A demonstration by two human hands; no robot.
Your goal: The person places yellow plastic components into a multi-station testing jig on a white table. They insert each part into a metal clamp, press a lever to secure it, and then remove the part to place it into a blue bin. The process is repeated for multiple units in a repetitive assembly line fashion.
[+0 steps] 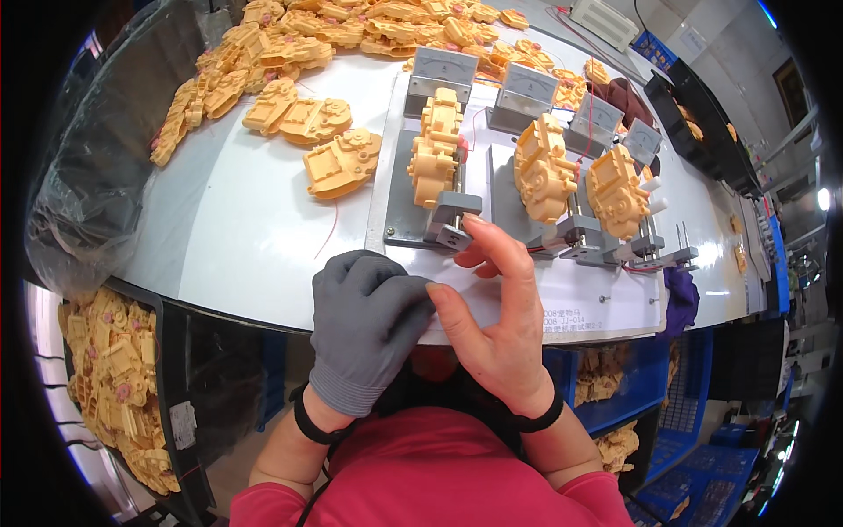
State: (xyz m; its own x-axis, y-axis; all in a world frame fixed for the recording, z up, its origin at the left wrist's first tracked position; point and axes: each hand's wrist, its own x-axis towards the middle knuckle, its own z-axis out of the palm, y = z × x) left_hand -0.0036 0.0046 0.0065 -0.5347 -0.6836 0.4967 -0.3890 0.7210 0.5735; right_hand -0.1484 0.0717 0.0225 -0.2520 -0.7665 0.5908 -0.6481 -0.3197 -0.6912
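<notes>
My left hand (pixel 360 321), in a grey knit glove, is closed at the table's front edge. Its fingers curl inward, and anything inside them is hidden. Close beside it, my bare right hand (pixel 500 321) has thumb and fingers apart, the thumb tip by the glove. The right index fingertip is at the grey end block (pixel 455 211) of the left test fixture; whether it presses is unclear. A yellow plastic gearbox (pixel 435 158) stands upright in that fixture. Two more yellow gearboxes (pixel 546 171) (pixel 617 193) sit in the fixtures to the right.
Analog meters (pixel 443 68) stand behind the fixtures. Loose gearboxes (pixel 342 164) lie left of them, with a large pile (pixel 263 53) farther back. A purple cloth (pixel 681 300) hangs at the right edge. Filled bins (pixel 110 378) and blue crates (pixel 628 391) stand below the table.
</notes>
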